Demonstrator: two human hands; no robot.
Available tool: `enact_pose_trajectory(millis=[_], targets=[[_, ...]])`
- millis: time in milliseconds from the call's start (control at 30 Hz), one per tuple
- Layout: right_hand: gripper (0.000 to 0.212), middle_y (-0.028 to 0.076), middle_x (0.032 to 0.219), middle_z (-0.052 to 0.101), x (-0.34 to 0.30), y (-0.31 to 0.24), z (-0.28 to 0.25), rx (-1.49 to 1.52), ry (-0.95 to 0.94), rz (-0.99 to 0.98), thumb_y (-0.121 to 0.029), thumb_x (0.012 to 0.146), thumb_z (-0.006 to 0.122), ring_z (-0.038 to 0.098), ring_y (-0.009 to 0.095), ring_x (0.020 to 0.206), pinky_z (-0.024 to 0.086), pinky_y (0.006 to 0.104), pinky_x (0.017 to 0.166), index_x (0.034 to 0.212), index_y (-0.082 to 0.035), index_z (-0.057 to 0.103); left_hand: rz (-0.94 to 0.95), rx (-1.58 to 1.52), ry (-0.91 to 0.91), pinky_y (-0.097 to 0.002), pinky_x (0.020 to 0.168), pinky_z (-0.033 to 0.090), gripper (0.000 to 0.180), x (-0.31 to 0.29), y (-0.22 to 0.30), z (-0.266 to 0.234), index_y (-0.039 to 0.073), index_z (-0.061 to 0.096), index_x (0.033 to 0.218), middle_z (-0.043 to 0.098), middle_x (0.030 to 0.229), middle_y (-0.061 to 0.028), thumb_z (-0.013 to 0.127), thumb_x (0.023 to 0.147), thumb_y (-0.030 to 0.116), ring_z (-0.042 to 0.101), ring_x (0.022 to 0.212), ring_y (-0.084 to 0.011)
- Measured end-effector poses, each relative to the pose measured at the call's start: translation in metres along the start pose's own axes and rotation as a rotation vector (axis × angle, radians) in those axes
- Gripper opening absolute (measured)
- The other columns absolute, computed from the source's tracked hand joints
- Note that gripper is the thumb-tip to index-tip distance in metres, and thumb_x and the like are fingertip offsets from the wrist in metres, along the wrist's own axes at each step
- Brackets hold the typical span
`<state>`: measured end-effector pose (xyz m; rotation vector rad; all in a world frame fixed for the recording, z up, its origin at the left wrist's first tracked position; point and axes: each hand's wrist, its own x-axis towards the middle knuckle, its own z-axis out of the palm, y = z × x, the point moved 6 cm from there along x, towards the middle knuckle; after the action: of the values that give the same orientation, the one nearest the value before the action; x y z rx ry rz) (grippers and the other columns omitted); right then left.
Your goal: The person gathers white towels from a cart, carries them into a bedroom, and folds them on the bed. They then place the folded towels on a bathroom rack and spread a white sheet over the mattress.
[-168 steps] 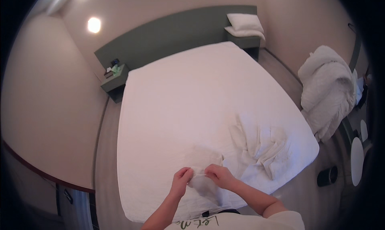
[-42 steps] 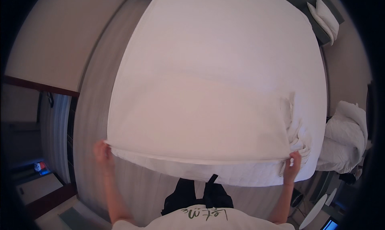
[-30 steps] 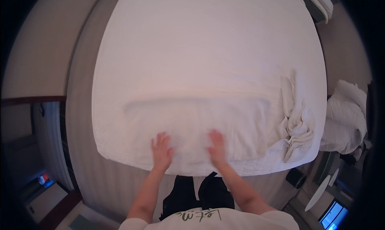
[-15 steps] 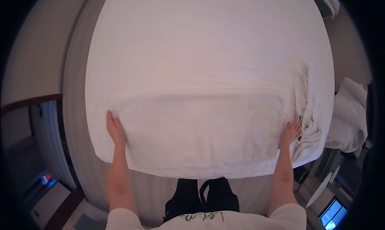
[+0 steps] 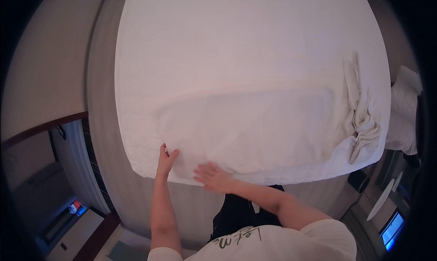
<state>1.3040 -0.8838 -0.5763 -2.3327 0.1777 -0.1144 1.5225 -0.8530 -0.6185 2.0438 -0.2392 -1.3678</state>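
A broad, low, white pillow-shaped bulge (image 5: 255, 129) lies along the near edge of the white bed (image 5: 236, 38); whether a cover lies over it is unclear. At its near left corner, my left hand (image 5: 167, 161) stands on edge, thumb apart from the fingers. My right hand (image 5: 214, 176) reaches across to the left and lies spread over the near edge, a little blurred. On the right side of the bed, beside the bulge, sits a rumpled heap of white cloth (image 5: 362, 120).
White bedding or pillows (image 5: 405, 110) rest beyond the bed's right side. A round white tabletop (image 5: 381, 199) and a lit blue screen (image 5: 392, 230) are at the lower right. Grey-brown floor (image 5: 102, 92) runs along the left, past which stands a dark-red frame (image 5: 50, 129).
My right hand has left the bulge's right side and crossed to its near left edge. My left hand has come nearer along the left side. The view has shifted and tilted.
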Motion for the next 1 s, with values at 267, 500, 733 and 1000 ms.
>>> enact_pose_trajectory(millis=[267,500,733,1000], targets=[[0.050,0.009,0.135,0.040,-0.049,0.041,-0.029,0.642,-0.267,0.524,-0.034,0.089,0.048,0.041,0.027,0.121,0.033,0.0401,0.099,0.131,-0.008,0.039,0.289,0.153,0.029,-0.0310,0.086,0.044,0.068,-0.058,0.085,0.052,0.000,0.024,0.133,0.054,0.111,-0.0172,0.060,0.077,0.009,0.054,0.100,-0.0209],[0.047,0.012,0.109,0.058,-0.053,0.081,-0.069,1.244,0.606,0.857,-0.019,0.081,0.060,0.054,0.018,0.098,0.043,0.0315,0.083,0.122,-0.003,0.043,0.369,0.350,-0.365,-0.0273,0.079,0.046,0.038,-0.092,0.103,0.168,0.001,0.048,0.122,0.057,0.112,-0.0105,0.050,0.084,-0.001,0.058,0.095,-0.0195],[0.037,0.012,0.097,0.061,-0.091,0.104,-0.041,1.000,0.732,0.975,-0.012,0.081,0.058,0.058,0.018,0.090,0.045,0.0303,0.078,0.116,-0.001,0.048,1.032,0.980,0.233,-0.0497,0.103,0.020,0.044,-0.034,0.161,0.175,0.009,0.043,0.128,0.037,0.136,-0.0139,0.049,0.085,0.012,0.031,0.126,-0.0339],[0.021,0.008,0.082,0.061,-0.298,0.099,-0.055,1.058,1.364,1.652,-0.015,0.083,0.061,0.057,0.012,0.066,0.047,0.0256,0.061,0.096,-0.001,0.052,1.255,1.126,0.195,-0.0526,0.103,0.018,0.049,0.039,0.225,0.323,0.011,0.042,0.128,0.033,0.137,-0.0136,0.053,0.084,0.027,0.030,0.127,-0.0301]])
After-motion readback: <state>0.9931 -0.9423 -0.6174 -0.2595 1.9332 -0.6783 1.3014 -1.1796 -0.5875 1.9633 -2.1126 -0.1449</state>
